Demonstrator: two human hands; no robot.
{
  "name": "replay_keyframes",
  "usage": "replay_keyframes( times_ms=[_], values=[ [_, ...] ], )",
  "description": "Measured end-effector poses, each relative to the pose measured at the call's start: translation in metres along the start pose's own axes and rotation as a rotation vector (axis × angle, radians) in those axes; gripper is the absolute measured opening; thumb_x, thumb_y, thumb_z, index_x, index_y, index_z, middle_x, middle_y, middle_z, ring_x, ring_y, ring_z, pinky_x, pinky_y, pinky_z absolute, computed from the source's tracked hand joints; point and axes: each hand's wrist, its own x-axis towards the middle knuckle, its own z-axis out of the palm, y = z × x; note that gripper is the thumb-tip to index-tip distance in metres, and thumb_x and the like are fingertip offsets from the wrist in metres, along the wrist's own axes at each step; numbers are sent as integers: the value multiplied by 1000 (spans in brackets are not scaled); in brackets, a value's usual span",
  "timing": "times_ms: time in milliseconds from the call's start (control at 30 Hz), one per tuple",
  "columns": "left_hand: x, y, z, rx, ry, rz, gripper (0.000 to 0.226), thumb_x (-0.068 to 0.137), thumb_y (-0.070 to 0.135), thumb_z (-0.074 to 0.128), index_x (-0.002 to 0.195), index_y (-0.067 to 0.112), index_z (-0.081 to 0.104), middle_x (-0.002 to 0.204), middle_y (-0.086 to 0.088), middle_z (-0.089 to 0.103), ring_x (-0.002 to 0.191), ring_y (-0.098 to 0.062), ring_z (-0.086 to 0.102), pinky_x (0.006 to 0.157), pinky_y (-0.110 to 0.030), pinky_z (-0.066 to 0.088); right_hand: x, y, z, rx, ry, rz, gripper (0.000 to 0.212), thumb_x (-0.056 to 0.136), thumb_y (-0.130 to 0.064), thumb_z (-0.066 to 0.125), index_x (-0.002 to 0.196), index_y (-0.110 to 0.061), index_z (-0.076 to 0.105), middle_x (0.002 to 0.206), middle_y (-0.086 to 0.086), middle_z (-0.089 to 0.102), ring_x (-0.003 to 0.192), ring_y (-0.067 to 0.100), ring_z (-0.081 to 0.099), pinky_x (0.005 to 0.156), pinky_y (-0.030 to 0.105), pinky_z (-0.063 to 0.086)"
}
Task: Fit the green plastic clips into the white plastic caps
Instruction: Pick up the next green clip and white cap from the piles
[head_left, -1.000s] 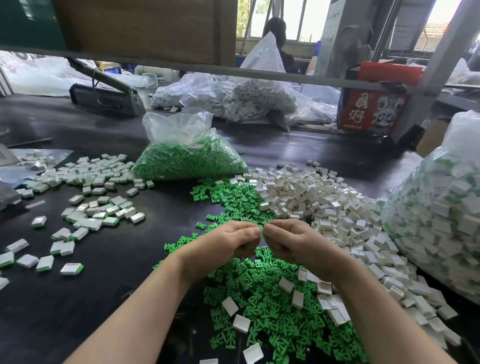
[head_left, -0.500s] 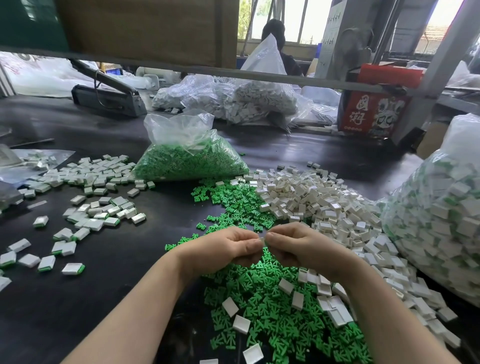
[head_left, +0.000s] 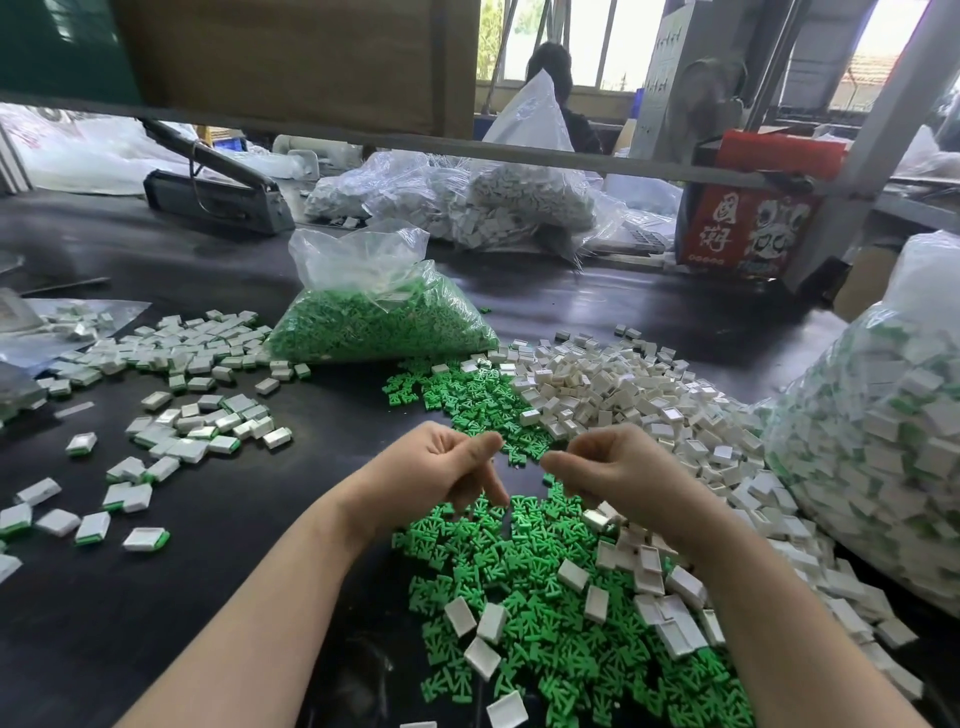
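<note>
My left hand (head_left: 431, 470) and my right hand (head_left: 618, 467) hover a little apart above a loose heap of green clips (head_left: 530, 587). Both have their fingers curled. One finger of the left hand reaches down towards the clips. A white cap (head_left: 597, 519) shows right under the right hand's fingertips; whether it is held is hidden. Nothing can be seen inside the left hand. A big heap of white caps (head_left: 613, 395) lies behind and to the right of the hands.
Fitted caps with green edges (head_left: 182, 415) lie scattered on the left of the dark table (head_left: 156, 597). A clear bag of green clips (head_left: 379, 322) stands behind the heaps. A large bag of fitted caps (head_left: 883, 441) is at the right. More bags and a person are at the back.
My hands were pressed together fingertip to fingertip; now they have drawn apart, and a finger of the left hand points down at the green clips.
</note>
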Motion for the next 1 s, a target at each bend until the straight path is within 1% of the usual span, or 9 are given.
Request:
replay_keyframes(
  times_ms=[133, 233, 333, 567, 633, 700, 800, 900, 1000],
  values=[
    [6, -6, 3, 35, 140, 28, 37, 96, 41, 47, 93, 22, 78, 61, 3, 62, 45, -6, 34, 44, -14, 30, 7, 10, -1, -636, 420, 22, 11, 88, -41, 67, 93, -31, 67, 89, -9, 69, 84, 12, 59, 71, 30, 48],
    [7, -9, 6, 116, 195, 12, 35, 96, 44, 47, 94, 26, 77, 56, 6, 61, 47, -6, 42, 52, -14, 37, 10, 23, 0, -979, 450, 158, 31, 94, -46, 52, 119, -30, 60, 117, -8, 63, 115, 20, 46, 93, 38, 39],
    [9, -14, 12, 216, 250, -17, 34, 98, 44, 49, 87, 27, 76, 51, 7, 59, 50, -3, 49, 56, -17, 40, 11, 33, 4, -834, 352, 182, 30, 97, -47, 43, 120, -34, 58, 119, -11, 60, 118, 18, 42, 99, 41, 37],
    [12, -20, 20, 413, 286, 9, 16, 97, 34, 58, 92, 30, 72, 62, 1, 62, 51, -7, 47, 53, -29, 41, 11, 20, 11, -737, 233, 36, 9, 92, -37, 61, 101, -35, 62, 97, -15, 66, 101, 12, 54, 93, 34, 45],
    [13, -20, 23, 415, 278, 40, 12, 93, 30, 65, 104, 35, 67, 72, 9, 63, 55, -1, 51, 57, -25, 46, 10, 14, 12, -434, 248, -10, 11, 89, -29, 67, 96, -30, 59, 93, -8, 67, 86, 11, 63, 80, 26, 54],
    [14, -18, 27, 373, 253, 90, 34, 87, 27, 73, 115, 44, 62, 83, 15, 63, 63, 2, 57, 61, -16, 47, 8, 5, 15, -24, 236, -33, 22, 84, -22, 74, 100, -21, 59, 91, 0, 71, 80, 14, 68, 71, 25, 56],
    [14, -15, 34, 245, 248, 185, 31, 82, 18, 78, 104, 38, 71, 87, 9, 71, 72, 0, 67, 67, -16, 51, 9, -3, 21, 242, 167, -47, 33, 79, -21, 79, 104, -14, 58, 87, 6, 75, 74, 15, 69, 62, 23, 50],
    [14, -14, 32, 130, 354, 185, 14, 80, 16, 80, 88, 27, 77, 74, 5, 73, 65, -6, 66, 62, -23, 52, 12, 1, 21, 82, 237, -55, 14, 89, -28, 67, 98, -18, 63, 83, -1, 74, 75, 13, 68, 67, 27, 53],
    [15, -10, 28, -60, 378, 130, 14, 72, 23, 81, 86, 21, 79, 71, -3, 72, 63, -11, 61, 63, -27, 54, 13, 11, 14, -489, 177, 11, 18, 91, -39, 63, 107, -34, 66, 101, -14, 69, 104, 17, 61, 91, 42, 52]
  ],
)
